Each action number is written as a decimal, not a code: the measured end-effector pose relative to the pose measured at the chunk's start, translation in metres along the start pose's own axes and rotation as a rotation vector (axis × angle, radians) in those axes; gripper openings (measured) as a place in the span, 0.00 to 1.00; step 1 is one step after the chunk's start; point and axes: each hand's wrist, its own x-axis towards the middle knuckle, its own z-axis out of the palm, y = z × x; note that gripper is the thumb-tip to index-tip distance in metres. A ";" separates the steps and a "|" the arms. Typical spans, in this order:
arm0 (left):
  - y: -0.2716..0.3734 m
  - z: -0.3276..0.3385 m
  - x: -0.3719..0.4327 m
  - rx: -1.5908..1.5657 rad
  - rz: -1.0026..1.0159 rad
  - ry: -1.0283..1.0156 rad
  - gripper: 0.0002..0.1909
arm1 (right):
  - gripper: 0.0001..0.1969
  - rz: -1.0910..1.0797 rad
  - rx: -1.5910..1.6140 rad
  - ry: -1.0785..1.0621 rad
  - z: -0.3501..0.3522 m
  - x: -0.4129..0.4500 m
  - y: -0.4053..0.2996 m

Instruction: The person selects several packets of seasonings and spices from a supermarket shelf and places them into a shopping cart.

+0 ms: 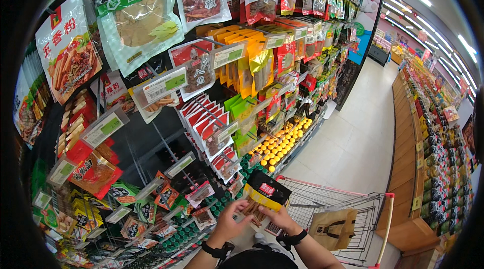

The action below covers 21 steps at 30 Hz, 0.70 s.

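Observation:
Low in the picture, in front of my body, a black and yellow spice pouch is held between my hands. Brown stick-like pieces, apparently cinnamon bark, show through its clear lower part. My right hand grips the pouch's lower right edge, thumb across the front. My left hand holds its left edge with the fingertips. Dark bands with small devices circle both wrists. Ahead and to the left, the hook display rack carries many hanging spice packets, among them a large bay leaf bag.
Beside me on the right stands a wire shopping cart holding a brown paper bag. Price tags jut out from the hooks. Rows of yellow-capped bottles line the low shelf. Across the tiled aisle runs a wooden display counter.

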 end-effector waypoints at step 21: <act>-0.014 0.004 0.007 0.255 0.190 0.128 0.17 | 0.31 0.322 0.841 -0.458 -0.034 -0.009 0.001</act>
